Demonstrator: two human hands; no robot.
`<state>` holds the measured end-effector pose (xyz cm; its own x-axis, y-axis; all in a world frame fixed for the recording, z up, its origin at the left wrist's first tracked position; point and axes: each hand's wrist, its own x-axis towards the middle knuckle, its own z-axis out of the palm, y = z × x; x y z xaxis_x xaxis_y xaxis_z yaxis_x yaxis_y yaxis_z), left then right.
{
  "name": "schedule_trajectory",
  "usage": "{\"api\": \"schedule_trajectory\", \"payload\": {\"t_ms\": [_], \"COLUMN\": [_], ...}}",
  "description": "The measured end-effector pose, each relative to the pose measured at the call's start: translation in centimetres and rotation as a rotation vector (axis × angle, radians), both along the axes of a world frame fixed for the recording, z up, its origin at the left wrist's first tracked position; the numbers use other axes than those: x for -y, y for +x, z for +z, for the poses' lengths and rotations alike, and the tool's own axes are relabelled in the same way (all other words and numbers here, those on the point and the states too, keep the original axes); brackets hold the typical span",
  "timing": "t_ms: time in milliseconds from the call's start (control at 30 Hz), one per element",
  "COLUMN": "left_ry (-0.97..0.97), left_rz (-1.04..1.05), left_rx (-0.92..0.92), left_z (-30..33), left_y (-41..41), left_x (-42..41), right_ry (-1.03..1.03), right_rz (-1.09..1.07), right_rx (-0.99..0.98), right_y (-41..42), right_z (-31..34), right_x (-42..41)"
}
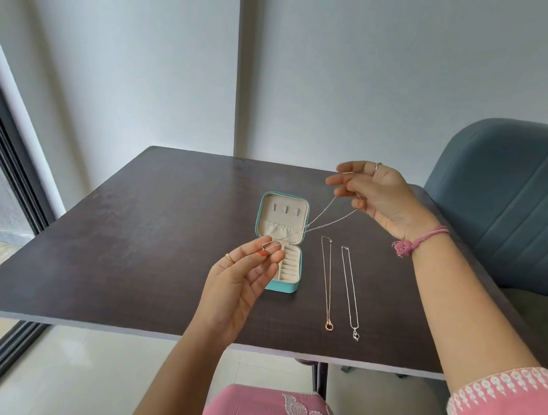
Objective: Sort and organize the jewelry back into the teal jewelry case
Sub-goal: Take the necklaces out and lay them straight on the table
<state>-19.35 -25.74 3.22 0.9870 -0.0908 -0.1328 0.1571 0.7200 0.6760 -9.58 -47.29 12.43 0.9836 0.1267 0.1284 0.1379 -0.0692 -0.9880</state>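
Here, a silver chain [319, 218] is stretched in the air above the open teal jewelry case [280, 242].

The left hand [244, 272] pinches the chain's pendant end between thumb and forefinger, its other fingers loosely spread; the right hand [371, 191] grips the far end in curled fingers, held up and well off to the side. The case lies open on the dark table [123, 240], its lid hooks and pocket bare. Just beside it lie a rose-gold necklace [327, 283] and a silver necklace [350, 292], side by side but apart. The likely risk is that the taut, doubled strand knots on itself if slackened carelessly, or snags the case rim on lowering and drags the case into those laid out.
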Motion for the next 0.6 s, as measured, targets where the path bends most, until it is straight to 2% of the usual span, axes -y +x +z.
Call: {"api": "schedule_trajectory", "payload": {"t_ms": [367, 500, 600], "left_ry": [-0.025, -0.014, 0.001], "left_rz": [0.026, 0.026, 0.037], "left_rx": [0.027, 0.043, 0.055], "left_z": [0.6, 0.6, 0.4], "left_y": [0.1, 0.3, 0.3], "left_x": [-0.7, -1.0, -1.2], "right_ry": [-0.94, -0.967, -0.798], "right_rz": [0.191, 0.229, 0.211], "right_rx": [0.144, 0.152, 0.14], "right_y": [-0.5, -0.6, -1.0], "right_z": [0.0, 0.0, -0.1], "right_x": [0.6, 0.3, 0.2]}}
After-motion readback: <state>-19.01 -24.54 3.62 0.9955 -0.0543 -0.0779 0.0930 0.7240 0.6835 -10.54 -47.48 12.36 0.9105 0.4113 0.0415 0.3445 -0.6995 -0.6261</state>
